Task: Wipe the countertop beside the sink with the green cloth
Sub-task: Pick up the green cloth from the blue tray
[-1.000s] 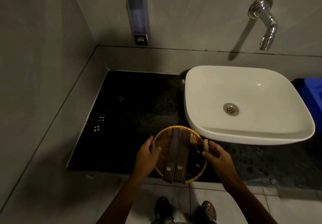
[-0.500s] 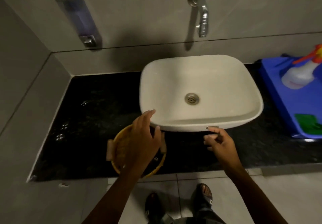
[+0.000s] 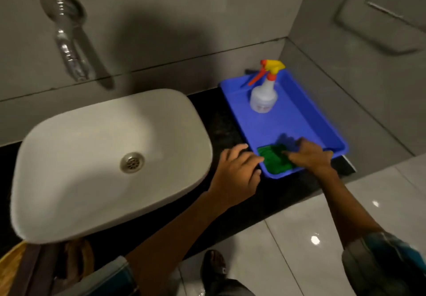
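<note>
The green cloth (image 3: 272,159) lies flat in the near left corner of a blue tray (image 3: 299,122) on the black countertop (image 3: 219,116), to the right of the white sink (image 3: 92,157). My right hand (image 3: 311,157) lies over the cloth's right half with its fingers spread and the thumb on the cloth; the fingers are not closed round it. My left hand (image 3: 237,171) hovers at the tray's near left corner with its fingertips at the rim, holding nothing.
A white spray bottle (image 3: 262,97) with a red and yellow trigger stands at the far end of the tray. A chrome tap (image 3: 66,42) juts from the wall above the sink. The wicker basket (image 3: 13,265) sits at the bottom left.
My view has swung right from the basket to the tray. Both hands have left the basket and crossed in front of the sink; the right one now rests on the green cloth.
</note>
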{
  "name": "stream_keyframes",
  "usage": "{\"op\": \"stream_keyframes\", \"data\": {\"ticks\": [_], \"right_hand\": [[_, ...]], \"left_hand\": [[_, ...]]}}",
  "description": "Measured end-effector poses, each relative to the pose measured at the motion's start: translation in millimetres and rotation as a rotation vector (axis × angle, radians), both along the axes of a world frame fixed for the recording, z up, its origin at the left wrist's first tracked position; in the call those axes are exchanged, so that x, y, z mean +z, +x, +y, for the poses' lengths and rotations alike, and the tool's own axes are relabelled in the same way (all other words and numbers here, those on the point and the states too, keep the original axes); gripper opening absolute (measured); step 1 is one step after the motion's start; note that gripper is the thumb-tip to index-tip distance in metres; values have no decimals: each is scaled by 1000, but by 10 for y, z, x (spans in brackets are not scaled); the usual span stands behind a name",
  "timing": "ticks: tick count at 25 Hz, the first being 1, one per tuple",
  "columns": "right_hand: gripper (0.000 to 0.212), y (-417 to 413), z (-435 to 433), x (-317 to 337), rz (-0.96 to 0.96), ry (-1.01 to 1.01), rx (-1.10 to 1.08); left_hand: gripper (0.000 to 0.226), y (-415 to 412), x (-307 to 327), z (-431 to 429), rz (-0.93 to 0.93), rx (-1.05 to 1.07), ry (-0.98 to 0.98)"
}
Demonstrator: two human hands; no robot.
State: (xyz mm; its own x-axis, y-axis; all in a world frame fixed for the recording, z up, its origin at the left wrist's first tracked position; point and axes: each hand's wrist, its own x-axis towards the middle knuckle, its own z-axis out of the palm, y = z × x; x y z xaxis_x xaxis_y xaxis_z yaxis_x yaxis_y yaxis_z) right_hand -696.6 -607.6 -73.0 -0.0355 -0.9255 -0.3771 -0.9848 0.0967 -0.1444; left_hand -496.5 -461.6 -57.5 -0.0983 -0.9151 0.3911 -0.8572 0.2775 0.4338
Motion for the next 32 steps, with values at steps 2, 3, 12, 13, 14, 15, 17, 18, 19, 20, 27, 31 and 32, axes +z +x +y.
{"op": "stream_keyframes", "data": {"ticks": [2, 3, 12, 13, 14, 15, 17, 18, 19, 20, 27, 31, 32], "right_hand": [[97, 114, -27, -111, 207, 201, 102], [104, 185, -63, -154, 215, 248, 114], [56, 501, 171, -35, -591, -96, -227], [52, 538, 244, 81, -698, -162, -252], [49, 576, 329, 222, -855, -196, -284], [47, 624, 434, 381, -1058, -190, -317], [47, 820, 736, 704, -1438, -60, -326], [48, 958, 912, 814, -1565, 35, -299], [50, 1135, 1116, 896, -1618, 132, -250], [51, 1338, 1343, 958, -1599, 204, -188], [38, 3328, 3147, 971, -1176, 374, 414], [49, 4648, 4268, 663, -817, 293, 761], [50, 4952, 4533, 575, -768, 300, 835]], "left_hand": [[29, -128, -175, -30, -90, -52, 97], [35, -173, -231, -80, -126, -72, 187], [43, -69, -237, -183, 18, -5, 386], [42, 33, -164, -112, 159, 42, 331], [42, 145, -54, -31, 326, 118, 302], [41, 269, 77, 44, 534, 218, 319], [33, 571, 392, 246, 1045, 334, 523], [27, 726, 520, 374, 1299, 292, 640], [24, 898, 617, 565, 1471, 245, 677], [24, 1084, 696, 813, 1541, 218, 635], [19, 2653, 648, 3078, 1350, 638, 143], [25, 3532, 299, 4402, 1185, 980, 32], [28, 3720, 188, 4687, 1108, 1102, 32]]}}
